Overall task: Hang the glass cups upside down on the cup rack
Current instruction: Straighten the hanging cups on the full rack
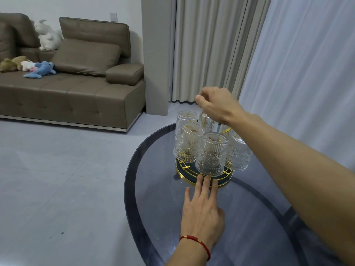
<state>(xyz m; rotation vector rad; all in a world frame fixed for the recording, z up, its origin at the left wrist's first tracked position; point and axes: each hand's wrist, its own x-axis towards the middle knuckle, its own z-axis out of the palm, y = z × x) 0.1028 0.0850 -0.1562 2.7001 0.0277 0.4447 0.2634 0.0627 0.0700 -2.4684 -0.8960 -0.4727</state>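
Several ribbed glass cups hang upside down on a gold wire cup rack with a round dark base (184, 172). The nearest cup (212, 154) is at the front, another (189, 143) to its left, one (239, 154) to its right. My right hand (217, 106) is above the rack, fingers pinched around the rack's top handle, which is mostly hidden. My left hand (203, 210) lies flat on the glass table (149, 198), fingertips touching the front rim of the rack's base, holding nothing.
The round smoked-glass table has its edge close to the left of the rack. A brown sofa (76, 89) with plush toys stands at the back left. Grey curtains (211, 45) hang behind the table.
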